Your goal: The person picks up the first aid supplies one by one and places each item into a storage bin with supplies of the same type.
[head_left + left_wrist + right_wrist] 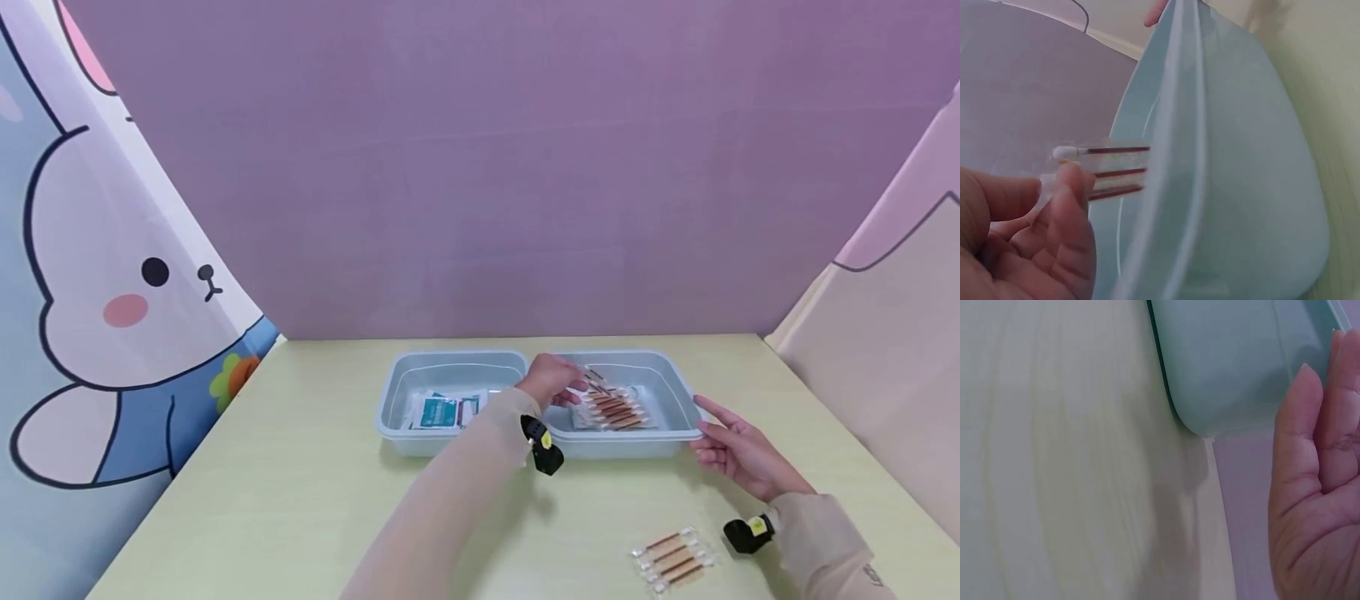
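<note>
My left hand (551,379) pinches a clear packet of red-brown-stemmed cotton swabs (1116,172) between thumb and fingers. It hangs over the right-hand pale blue tray (678,392), where a pile of similar swab packets (615,408) lies. In the left wrist view the tray's wall hides the packet's far end. My right hand (742,454) touches the right tray's outer side near its front right corner, fingers mostly straight in the right wrist view. One more swab packet (675,558) lies flat on the table, nearer than the right tray and left of my right wrist.
A second pale blue tray (386,408) stands left of the first, holding several flat teal-and-white sachets (442,412). Both trays sit on a light yellow table (300,500). A purple panel (480,183) rises behind; a cartoon-printed cloth (97,275) hangs on the left.
</note>
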`<move>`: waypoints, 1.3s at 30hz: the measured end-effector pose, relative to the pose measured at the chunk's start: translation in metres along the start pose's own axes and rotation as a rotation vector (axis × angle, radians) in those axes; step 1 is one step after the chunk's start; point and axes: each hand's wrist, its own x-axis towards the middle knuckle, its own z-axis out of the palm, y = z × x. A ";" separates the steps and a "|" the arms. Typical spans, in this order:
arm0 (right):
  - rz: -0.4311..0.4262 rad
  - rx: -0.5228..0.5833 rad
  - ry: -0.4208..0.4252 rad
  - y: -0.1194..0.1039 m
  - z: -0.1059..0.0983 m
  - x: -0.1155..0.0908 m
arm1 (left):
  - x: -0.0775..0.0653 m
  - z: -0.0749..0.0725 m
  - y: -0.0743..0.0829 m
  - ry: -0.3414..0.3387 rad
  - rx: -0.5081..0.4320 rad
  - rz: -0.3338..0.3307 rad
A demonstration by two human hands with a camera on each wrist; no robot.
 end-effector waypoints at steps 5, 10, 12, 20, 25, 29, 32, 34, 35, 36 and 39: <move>0.002 0.008 -0.002 -0.002 0.000 0.000 | 0.000 -0.005 -0.002 -0.007 0.006 -0.036; 0.012 -0.011 -0.004 -0.001 0.002 0.004 | -0.005 -0.017 -0.001 0.013 0.150 -0.042; 0.018 -0.014 -0.010 0.000 0.003 0.005 | -0.006 -0.020 -0.003 0.005 0.246 -0.011; 0.018 0.007 -0.031 0.001 0.000 0.005 | -0.022 -0.011 0.002 -0.017 0.571 0.220; 0.012 0.019 -0.035 0.001 -0.001 0.007 | -0.040 0.004 0.008 0.019 0.763 0.270; 0.013 0.021 -0.017 0.000 -0.002 0.008 | -0.054 0.014 0.009 -0.006 0.732 0.253; 0.019 0.020 0.006 0.000 -0.002 0.009 | -0.062 0.018 0.006 -0.045 0.690 0.257; 0.017 0.023 0.007 0.001 -0.002 0.009 | -0.067 0.021 0.002 -0.063 0.712 0.290; 0.014 0.025 0.003 0.001 -0.003 0.009 | -0.069 0.023 0.000 -0.072 0.748 0.317; 0.012 0.029 0.001 0.001 -0.003 0.008 | -0.071 0.024 -0.003 -0.080 0.788 0.341; 0.005 0.040 -0.013 0.002 -0.002 0.008 | -0.078 0.029 -0.011 -0.108 0.888 0.398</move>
